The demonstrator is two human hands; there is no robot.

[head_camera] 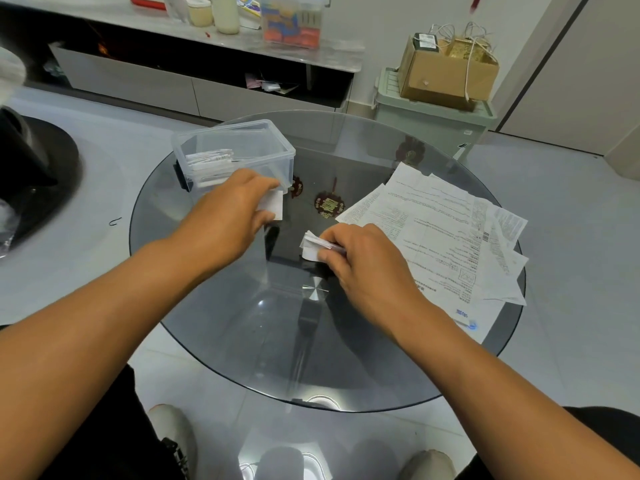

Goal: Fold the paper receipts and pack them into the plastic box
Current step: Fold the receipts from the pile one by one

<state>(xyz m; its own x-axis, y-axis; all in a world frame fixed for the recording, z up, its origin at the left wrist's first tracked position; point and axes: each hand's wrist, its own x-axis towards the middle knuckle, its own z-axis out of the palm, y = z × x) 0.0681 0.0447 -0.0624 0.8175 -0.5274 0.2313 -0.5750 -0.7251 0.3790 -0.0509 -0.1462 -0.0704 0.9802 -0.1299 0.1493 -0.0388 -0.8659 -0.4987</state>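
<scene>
Two folded receipts in play: left hand (228, 209) pinches one (273, 204) beside the plastic box (239, 150); right hand (360, 261) grips a folded wad (313, 245). Lift clear of rim, drop flat onto packed stack (211, 162)

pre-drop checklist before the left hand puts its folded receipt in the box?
1. Left hand grips a folded receipt: ok.
2. Plastic box open, no lid on it: ok.
3. Room in the box beside the folded receipts already packed: ok.
4. Receipt over the box opening: not ok, it is at the box's near right corner, outside the wall.
5. Right hand holds the folded bundle down on the glass table: ok.
6. Receipt fully folded flat: cannot tell, partly hidden by fingers.
</scene>
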